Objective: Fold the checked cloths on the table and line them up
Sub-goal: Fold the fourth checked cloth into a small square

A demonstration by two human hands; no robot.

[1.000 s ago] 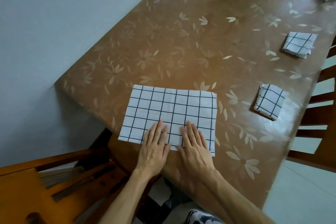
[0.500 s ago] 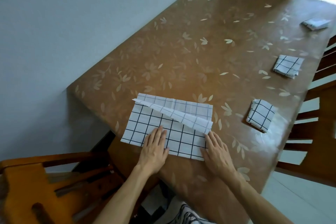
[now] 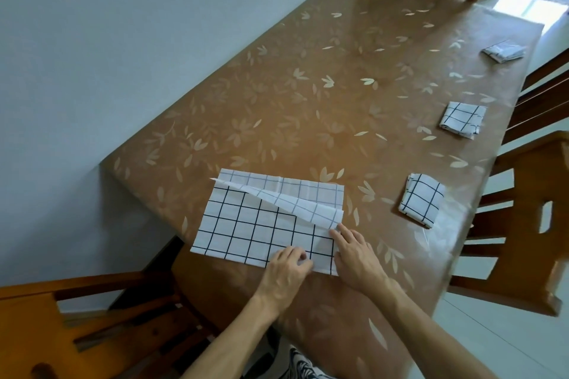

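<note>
Here the checked cloth (image 3: 258,224) lies long-side across the lower middle; left hand (image 3: 288,271) pinches its near edge (right hand (image 3: 354,252) flat, fingers together).

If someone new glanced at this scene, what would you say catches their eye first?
Probably the large checked cloth spread at the near end of the brown leaf-patterned table, its top layer lifted into a diagonal flap. The left hand rests on its near edge, and the right hand is at its right corner. Next, three small folded cloths along the table's right side: and.
</note>
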